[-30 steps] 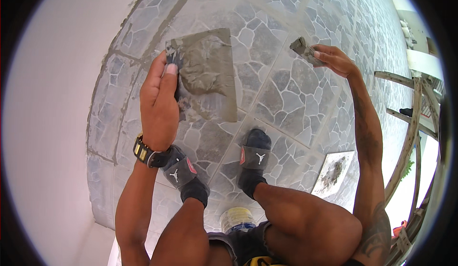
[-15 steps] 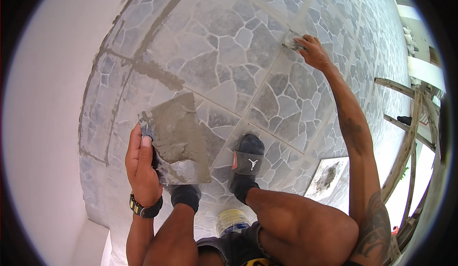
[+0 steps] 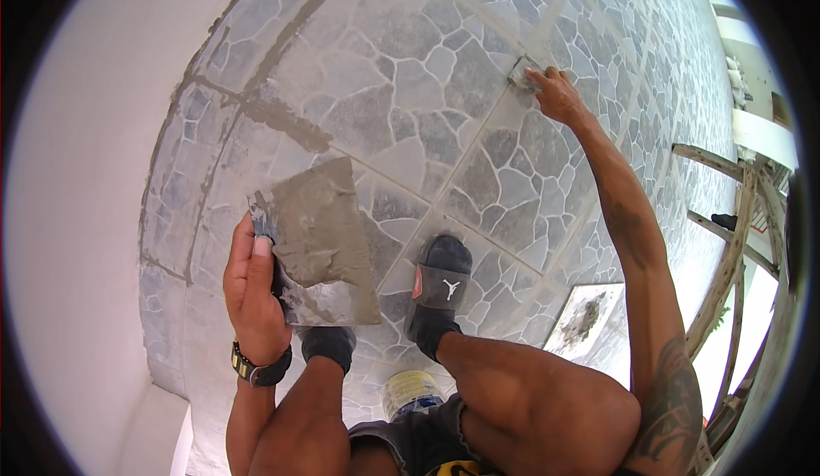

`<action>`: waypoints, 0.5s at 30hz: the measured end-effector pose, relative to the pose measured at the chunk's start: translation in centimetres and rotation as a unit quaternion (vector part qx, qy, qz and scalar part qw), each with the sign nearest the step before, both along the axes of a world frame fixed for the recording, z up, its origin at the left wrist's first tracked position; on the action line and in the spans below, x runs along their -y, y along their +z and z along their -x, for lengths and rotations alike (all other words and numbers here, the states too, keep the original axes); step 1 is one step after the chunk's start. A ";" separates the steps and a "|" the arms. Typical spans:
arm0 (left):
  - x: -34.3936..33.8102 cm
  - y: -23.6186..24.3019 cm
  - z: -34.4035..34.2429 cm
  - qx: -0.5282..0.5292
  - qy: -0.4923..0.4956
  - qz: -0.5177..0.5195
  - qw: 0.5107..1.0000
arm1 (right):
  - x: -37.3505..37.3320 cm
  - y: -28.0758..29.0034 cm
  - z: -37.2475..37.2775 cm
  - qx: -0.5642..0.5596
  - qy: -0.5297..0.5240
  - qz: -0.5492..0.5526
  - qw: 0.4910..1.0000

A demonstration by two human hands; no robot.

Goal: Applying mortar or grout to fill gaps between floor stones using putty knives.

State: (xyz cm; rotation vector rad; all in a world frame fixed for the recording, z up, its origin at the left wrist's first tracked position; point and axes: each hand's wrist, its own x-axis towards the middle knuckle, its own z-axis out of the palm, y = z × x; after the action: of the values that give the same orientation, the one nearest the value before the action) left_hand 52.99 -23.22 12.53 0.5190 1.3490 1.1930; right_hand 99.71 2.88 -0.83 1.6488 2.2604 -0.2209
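My left hand [image 3: 256,305] grips the edge of a flat rectangular mortar board [image 3: 329,305], thumb on top. A thick layer of wet grey mortar [image 3: 316,220] covers most of it, and a shiny bare patch shows near the lower edge. Out at the far right, my right hand [image 3: 559,96] is closed on a small flat scraper [image 3: 519,72] smeared with grey. Its blade lies against the stone-patterned tile floor [image 3: 427,75], at a joint between tiles. My fingers hide part of the scraper.
Fresh grey mortar [image 3: 286,123] fills joints at the left, beside a white wall [image 3: 85,220]. My sandalled foot [image 3: 444,280] stands mid-floor. A bucket [image 3: 410,386] sits between my legs. A mortar-stained white panel [image 3: 585,318] lies at right, near a wooden frame [image 3: 726,280].
My right hand and the scraper have shifted very slightly along the floor. The mortar board has tilted a little, and the mortar on it looks smoother toward its upper edge.
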 end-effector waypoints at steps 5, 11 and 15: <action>1.1 0.3 0.3 -0.012 0.007 0.004 1.000 | -0.2 2.0 1.1 0.057 -0.009 0.039 0.998; 1.8 0.5 1.0 -0.004 0.029 0.015 0.999 | 1.6 1.0 1.5 0.016 0.010 0.023 1.000; 2.2 0.7 1.6 -0.036 0.011 -0.008 0.999 | 3.9 1.9 2.7 0.037 -0.033 0.049 0.998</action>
State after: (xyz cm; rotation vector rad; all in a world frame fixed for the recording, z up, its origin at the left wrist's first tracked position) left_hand 51.40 -25.47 13.22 0.5644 1.4115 1.2138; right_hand 97.04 -0.99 1.07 1.6539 2.1100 -0.2767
